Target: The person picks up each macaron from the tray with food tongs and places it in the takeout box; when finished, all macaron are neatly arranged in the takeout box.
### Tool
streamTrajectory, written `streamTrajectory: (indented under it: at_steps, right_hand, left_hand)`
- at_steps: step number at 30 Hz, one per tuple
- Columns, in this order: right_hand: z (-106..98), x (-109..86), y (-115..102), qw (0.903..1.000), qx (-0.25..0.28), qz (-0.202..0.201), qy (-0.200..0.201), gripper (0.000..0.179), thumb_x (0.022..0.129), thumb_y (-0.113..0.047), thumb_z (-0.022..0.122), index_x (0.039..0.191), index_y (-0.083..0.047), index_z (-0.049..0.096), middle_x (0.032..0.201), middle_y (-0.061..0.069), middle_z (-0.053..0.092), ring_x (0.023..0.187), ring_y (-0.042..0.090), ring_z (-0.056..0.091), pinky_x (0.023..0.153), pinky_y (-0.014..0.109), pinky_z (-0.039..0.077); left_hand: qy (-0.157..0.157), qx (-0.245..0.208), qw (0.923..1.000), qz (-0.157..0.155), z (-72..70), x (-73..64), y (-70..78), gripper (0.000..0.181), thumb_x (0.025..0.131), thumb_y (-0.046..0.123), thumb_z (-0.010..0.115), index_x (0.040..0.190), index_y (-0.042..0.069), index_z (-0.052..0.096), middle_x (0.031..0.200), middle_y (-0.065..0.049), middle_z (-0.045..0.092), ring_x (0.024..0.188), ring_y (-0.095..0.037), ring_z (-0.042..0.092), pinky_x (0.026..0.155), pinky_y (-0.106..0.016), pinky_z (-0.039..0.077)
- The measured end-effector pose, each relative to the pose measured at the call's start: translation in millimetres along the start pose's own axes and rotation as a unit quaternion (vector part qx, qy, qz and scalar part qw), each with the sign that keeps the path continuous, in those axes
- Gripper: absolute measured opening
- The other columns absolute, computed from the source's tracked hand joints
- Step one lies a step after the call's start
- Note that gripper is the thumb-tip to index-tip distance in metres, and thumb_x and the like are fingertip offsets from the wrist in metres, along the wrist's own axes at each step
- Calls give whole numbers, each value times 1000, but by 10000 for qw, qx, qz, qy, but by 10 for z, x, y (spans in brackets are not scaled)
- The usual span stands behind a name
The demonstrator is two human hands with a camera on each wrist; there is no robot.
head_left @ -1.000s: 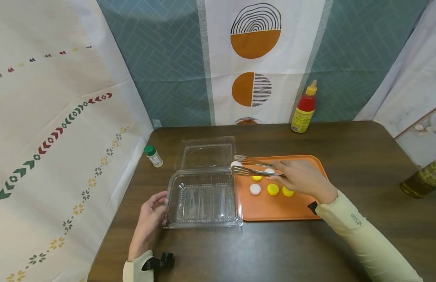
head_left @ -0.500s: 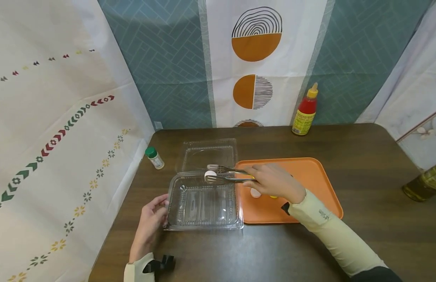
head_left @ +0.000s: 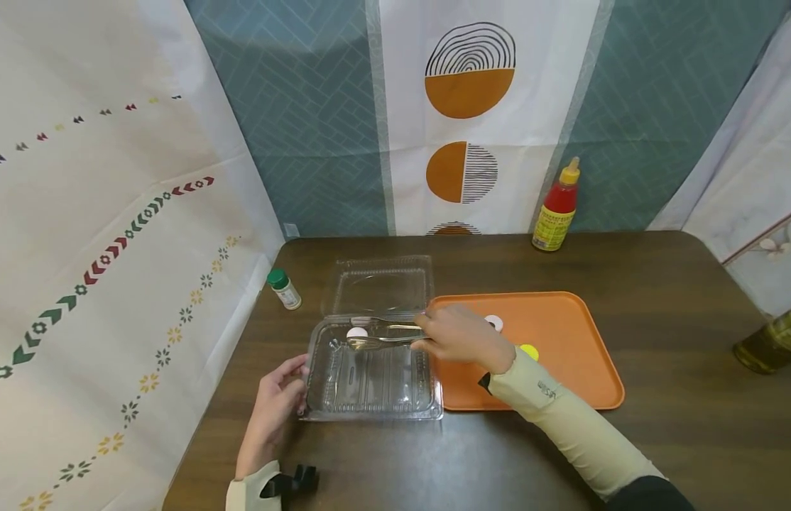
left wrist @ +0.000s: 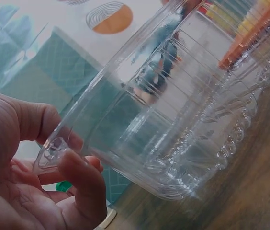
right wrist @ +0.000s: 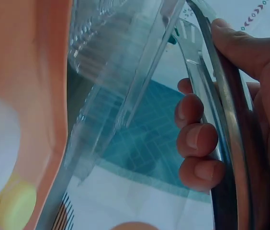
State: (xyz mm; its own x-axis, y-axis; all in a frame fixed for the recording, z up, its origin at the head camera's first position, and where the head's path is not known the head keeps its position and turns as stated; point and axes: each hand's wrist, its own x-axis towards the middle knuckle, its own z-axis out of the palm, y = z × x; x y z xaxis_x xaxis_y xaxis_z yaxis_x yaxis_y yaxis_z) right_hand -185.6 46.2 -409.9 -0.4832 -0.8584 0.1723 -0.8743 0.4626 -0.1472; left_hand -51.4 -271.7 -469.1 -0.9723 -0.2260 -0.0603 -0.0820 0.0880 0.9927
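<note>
Right-hand fingers (right wrist: 198, 138) grip silver metal tongs (head_left: 392, 342) pointing levelly frame-left, partly hiding a white disc (head_left: 356, 332). Left-hand fingers (left wrist: 88, 189) pinch a clear plastic box (head_left: 370, 411).

The container (head_left: 370, 381) is thin, transparent plastic, glossy and ribbed along its walls; the tongs (right wrist: 238, 129) are smooth, polished metal with bright reflections. The tray (head_left: 564, 337) appears to be smooth plastic with a soft sheen, and the yellow disc (head_left: 530, 352) looks smooth and matt. The table (head_left: 485, 461) has a wood-grain, semi-gloss surface; the wall hanging (head_left: 306, 135) is matt, lightly creased cloth.
</note>
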Motion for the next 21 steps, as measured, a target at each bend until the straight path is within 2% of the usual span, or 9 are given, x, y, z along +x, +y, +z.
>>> streamTrajectory:
  at_steps: [2,6,12,15,21]
  right_hand:
    - [29,47,-24,9999,-115,5,-78,34,95,-37,70,81,-11,53,57,-7,27,46,7,28,47,22,20]
    - [69,150,-58,9992,-331,-67,-231,33,94,-38,71,81,-11,57,57,-7,31,46,7,33,47,21,22]
    - [139,242,-80,9982,-239,50,-545,31,94,-37,72,83,-9,62,59,-6,36,48,7,38,47,21,26]
    - [184,290,-107,9970,-365,27,-676,32,95,-40,69,85,-10,63,60,-6,38,50,8,38,48,21,29]
    - [265,337,-171,9961,-521,69,-704,32,94,-42,70,88,-10,66,60,-6,42,52,8,43,50,23,33]
  left_hand:
    - [-23,-13,10000,-24,3,2,4,50,82,-20,44,131,-16,55,101,-18,52,55,-11,45,46,-21,41]
    - [-21,-41,10000,1,12,20,13,50,83,-20,44,131,-16,55,100,-17,52,55,-11,45,46,-21,41]
    - [-83,-104,9999,-63,33,35,18,51,82,-20,44,132,-15,54,102,-16,52,57,-11,46,47,-22,41]
    - [-64,-141,9998,-146,32,22,13,52,82,-21,43,133,-15,53,103,-17,52,59,-12,46,47,-22,41]
    - [-6,-173,9997,-191,13,-8,1,51,82,-21,43,132,-16,53,102,-15,52,59,-11,46,47,-22,41]
